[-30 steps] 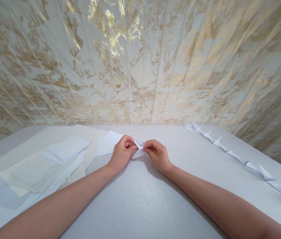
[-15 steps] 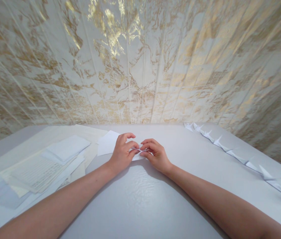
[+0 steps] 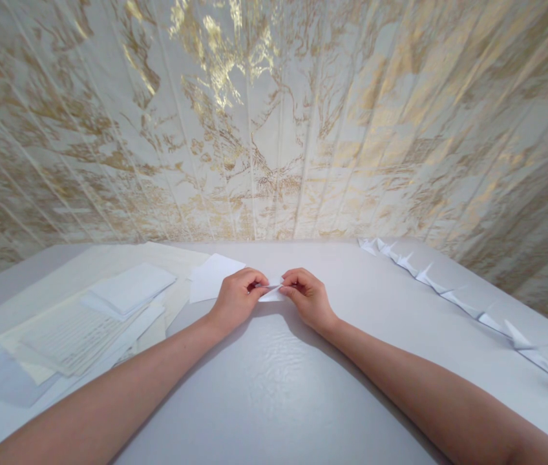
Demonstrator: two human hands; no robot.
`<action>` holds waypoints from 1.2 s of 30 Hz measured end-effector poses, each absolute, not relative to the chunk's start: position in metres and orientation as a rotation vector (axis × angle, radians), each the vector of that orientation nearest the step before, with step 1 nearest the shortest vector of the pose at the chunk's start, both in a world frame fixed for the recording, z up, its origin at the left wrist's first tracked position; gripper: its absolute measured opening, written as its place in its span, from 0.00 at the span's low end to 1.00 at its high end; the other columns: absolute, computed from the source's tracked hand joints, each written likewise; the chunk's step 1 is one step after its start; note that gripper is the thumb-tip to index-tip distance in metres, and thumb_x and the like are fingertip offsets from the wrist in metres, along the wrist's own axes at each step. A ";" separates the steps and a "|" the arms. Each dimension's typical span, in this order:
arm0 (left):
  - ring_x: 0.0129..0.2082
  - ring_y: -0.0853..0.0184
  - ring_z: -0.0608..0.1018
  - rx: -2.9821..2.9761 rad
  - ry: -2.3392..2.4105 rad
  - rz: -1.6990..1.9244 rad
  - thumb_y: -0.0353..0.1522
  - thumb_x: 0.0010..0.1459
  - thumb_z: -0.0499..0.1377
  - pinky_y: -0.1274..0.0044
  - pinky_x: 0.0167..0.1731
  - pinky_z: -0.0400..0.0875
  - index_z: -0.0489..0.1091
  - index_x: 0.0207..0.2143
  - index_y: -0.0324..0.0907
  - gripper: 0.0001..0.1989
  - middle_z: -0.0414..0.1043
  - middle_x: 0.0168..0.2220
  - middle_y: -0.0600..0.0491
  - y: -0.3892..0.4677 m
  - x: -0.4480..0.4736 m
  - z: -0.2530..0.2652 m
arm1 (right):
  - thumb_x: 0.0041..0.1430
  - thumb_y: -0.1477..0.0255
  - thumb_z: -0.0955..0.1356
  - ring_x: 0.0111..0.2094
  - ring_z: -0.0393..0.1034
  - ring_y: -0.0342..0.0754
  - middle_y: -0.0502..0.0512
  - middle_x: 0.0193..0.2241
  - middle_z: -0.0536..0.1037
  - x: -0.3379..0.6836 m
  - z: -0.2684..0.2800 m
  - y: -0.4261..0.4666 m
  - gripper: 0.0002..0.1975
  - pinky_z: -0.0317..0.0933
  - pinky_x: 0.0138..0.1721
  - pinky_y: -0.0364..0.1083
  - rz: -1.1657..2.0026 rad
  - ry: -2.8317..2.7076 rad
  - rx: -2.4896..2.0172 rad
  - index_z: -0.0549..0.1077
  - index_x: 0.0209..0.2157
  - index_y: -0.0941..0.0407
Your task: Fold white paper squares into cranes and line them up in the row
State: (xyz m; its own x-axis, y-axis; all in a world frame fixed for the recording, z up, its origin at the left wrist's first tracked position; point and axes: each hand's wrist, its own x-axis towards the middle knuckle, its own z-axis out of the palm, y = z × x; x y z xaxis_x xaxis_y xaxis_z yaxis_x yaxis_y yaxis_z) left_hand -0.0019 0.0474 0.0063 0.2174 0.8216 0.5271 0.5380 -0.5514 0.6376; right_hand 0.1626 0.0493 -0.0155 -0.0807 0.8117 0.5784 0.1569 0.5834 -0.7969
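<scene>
A small folded white paper (image 3: 270, 295) is held between both hands just above the middle of the table. My left hand (image 3: 239, 295) pinches its left side between thumb and curled fingers. On the opposite side my right hand (image 3: 307, 297) grips it the same way, thumb toward me. The fingers hide part of the folds, and a lighter flap shows in the gap between the hands. Behind my left hand lies a flat white sheet (image 3: 213, 276).
Stacked papers (image 3: 133, 287), some with printed lines, spread over the table's left side. Several folded paper cranes (image 3: 517, 337) stand in a row along the right edge. A patterned gold and white curtain (image 3: 274, 129) hangs at the table's far edge.
My left fingers, raised and spread before, have curled down onto the folded paper. The hands are slightly farther apart, and more of the paper shows between them.
</scene>
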 end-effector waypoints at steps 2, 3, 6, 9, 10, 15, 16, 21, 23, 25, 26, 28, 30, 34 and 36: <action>0.26 0.70 0.71 2.085 1.293 1.262 0.27 0.46 0.59 0.79 0.27 0.64 0.69 0.23 0.40 0.02 0.70 0.24 0.56 0.050 -0.002 0.004 | 0.47 0.74 0.68 0.30 0.66 0.45 0.52 0.27 0.71 0.163 -0.016 0.050 0.04 0.62 0.30 0.43 0.682 -1.568 -0.836 0.70 0.21 0.55; 0.25 0.70 0.71 2.031 1.304 1.259 0.27 0.45 0.59 0.79 0.26 0.64 0.68 0.22 0.40 0.02 0.70 0.24 0.56 0.051 -0.003 0.003 | 0.47 0.74 0.68 0.30 0.66 0.45 0.52 0.27 0.70 0.163 -0.017 0.051 0.04 0.62 0.29 0.43 0.686 -1.563 -0.836 0.70 0.21 0.55; 0.22 0.71 0.71 1.889 1.309 1.249 0.28 0.43 0.59 0.79 0.24 0.65 0.68 0.21 0.40 0.02 0.70 0.21 0.56 0.053 -0.003 0.000 | 0.47 0.74 0.68 0.31 0.66 0.45 0.52 0.28 0.71 0.163 -0.016 0.050 0.04 0.62 0.29 0.43 0.677 -1.576 -0.833 0.70 0.21 0.55; 0.23 0.70 0.71 1.832 1.243 1.233 0.27 0.42 0.59 0.79 0.25 0.66 0.68 0.22 0.40 0.01 0.70 0.21 0.56 0.054 -0.004 0.001 | 0.47 0.74 0.68 0.32 0.66 0.45 0.53 0.28 0.71 0.163 -0.016 0.050 0.03 0.63 0.30 0.43 0.652 -1.591 -0.822 0.70 0.22 0.55; 0.24 0.70 0.72 1.837 1.204 1.209 0.27 0.42 0.58 0.79 0.26 0.67 0.69 0.24 0.40 0.02 0.71 0.23 0.55 0.054 -0.004 0.003 | 0.47 0.74 0.68 0.32 0.66 0.45 0.53 0.28 0.71 0.163 -0.016 0.050 0.03 0.63 0.30 0.43 0.642 -1.586 -0.821 0.70 0.22 0.55; 0.29 0.68 0.75 1.914 1.117 1.058 0.28 0.47 0.55 0.77 0.32 0.68 0.73 0.27 0.40 0.07 0.75 0.27 0.53 0.053 -0.008 0.010 | 0.47 0.74 0.68 0.33 0.66 0.46 0.53 0.29 0.71 0.165 -0.016 0.053 0.03 0.63 0.30 0.43 0.621 -1.548 -0.843 0.70 0.22 0.55; 0.28 0.68 0.75 1.928 1.131 1.057 0.28 0.47 0.55 0.76 0.33 0.68 0.73 0.27 0.40 0.07 0.75 0.27 0.54 0.054 -0.009 0.011 | 0.47 0.74 0.68 0.33 0.66 0.46 0.53 0.29 0.71 0.165 -0.016 0.053 0.03 0.63 0.30 0.44 0.626 -1.551 -0.838 0.70 0.22 0.54; 0.28 0.68 0.74 2.091 1.159 1.118 0.26 0.47 0.56 0.77 0.33 0.68 0.73 0.25 0.41 0.06 0.74 0.26 0.54 0.054 -0.008 0.010 | 0.48 0.74 0.68 0.32 0.66 0.45 0.53 0.29 0.71 0.164 -0.015 0.051 0.03 0.64 0.30 0.43 0.632 -1.573 -0.808 0.70 0.22 0.55; 0.28 0.68 0.74 2.204 1.143 1.154 0.25 0.48 0.55 0.77 0.32 0.67 0.72 0.25 0.41 0.07 0.74 0.26 0.54 0.052 -0.007 0.010 | 0.48 0.75 0.68 0.32 0.66 0.45 0.53 0.29 0.71 0.164 -0.015 0.050 0.03 0.63 0.29 0.43 0.628 -1.580 -0.811 0.70 0.23 0.55; 0.29 0.69 0.73 2.308 1.124 1.181 0.23 0.49 0.54 0.78 0.32 0.66 0.71 0.25 0.41 0.07 0.72 0.26 0.54 0.050 -0.006 0.010 | 0.49 0.75 0.67 0.32 0.66 0.45 0.53 0.29 0.71 0.164 -0.016 0.050 0.03 0.63 0.29 0.43 0.622 -1.591 -0.819 0.70 0.23 0.55; 0.29 0.68 0.73 2.349 1.118 1.189 0.23 0.49 0.54 0.78 0.33 0.66 0.70 0.25 0.41 0.08 0.72 0.26 0.54 0.049 -0.006 0.010 | 0.49 0.75 0.67 0.32 0.66 0.45 0.53 0.28 0.71 0.164 -0.016 0.050 0.03 0.63 0.29 0.43 0.619 -1.600 -0.822 0.70 0.23 0.55; 0.29 0.69 0.72 2.409 1.116 1.202 0.22 0.50 0.53 0.78 0.32 0.66 0.69 0.25 0.41 0.08 0.70 0.25 0.54 0.048 -0.006 0.009 | 0.49 0.75 0.67 0.32 0.66 0.45 0.53 0.28 0.70 0.163 -0.016 0.050 0.03 0.63 0.29 0.43 0.612 -1.625 -0.827 0.70 0.24 0.55; 0.29 0.69 0.71 2.453 1.121 1.207 0.22 0.50 0.51 0.78 0.32 0.65 0.67 0.24 0.41 0.09 0.69 0.25 0.54 0.048 -0.006 0.008 | 0.50 0.75 0.67 0.32 0.66 0.45 0.53 0.28 0.70 0.163 -0.014 0.048 0.03 0.63 0.28 0.42 0.601 -1.663 -0.832 0.70 0.24 0.55; 0.28 0.69 0.69 2.494 1.146 1.170 0.23 0.52 0.50 0.78 0.30 0.64 0.65 0.24 0.40 0.08 0.66 0.25 0.54 0.048 -0.005 0.005 | 0.51 0.76 0.66 0.31 0.65 0.44 0.53 0.28 0.71 0.162 -0.011 0.045 0.03 0.61 0.27 0.41 0.556 -1.721 -0.839 0.69 0.24 0.56; 0.28 0.69 0.69 2.473 1.139 1.121 0.26 0.54 0.51 0.77 0.30 0.64 0.64 0.24 0.40 0.07 0.66 0.25 0.54 0.046 -0.004 0.004 | 0.50 0.77 0.66 0.32 0.65 0.45 0.53 0.29 0.71 0.162 -0.011 0.045 0.04 0.61 0.28 0.41 0.540 -1.705 -0.849 0.69 0.24 0.56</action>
State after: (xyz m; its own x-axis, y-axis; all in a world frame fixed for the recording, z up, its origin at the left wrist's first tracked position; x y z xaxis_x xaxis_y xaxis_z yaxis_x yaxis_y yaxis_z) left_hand -0.0040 0.0463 0.0041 0.4166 0.7178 0.5578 0.5687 -0.6845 0.4561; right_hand 0.1622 0.0449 -0.0115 -0.1403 0.7665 0.6268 0.2656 0.6390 -0.7219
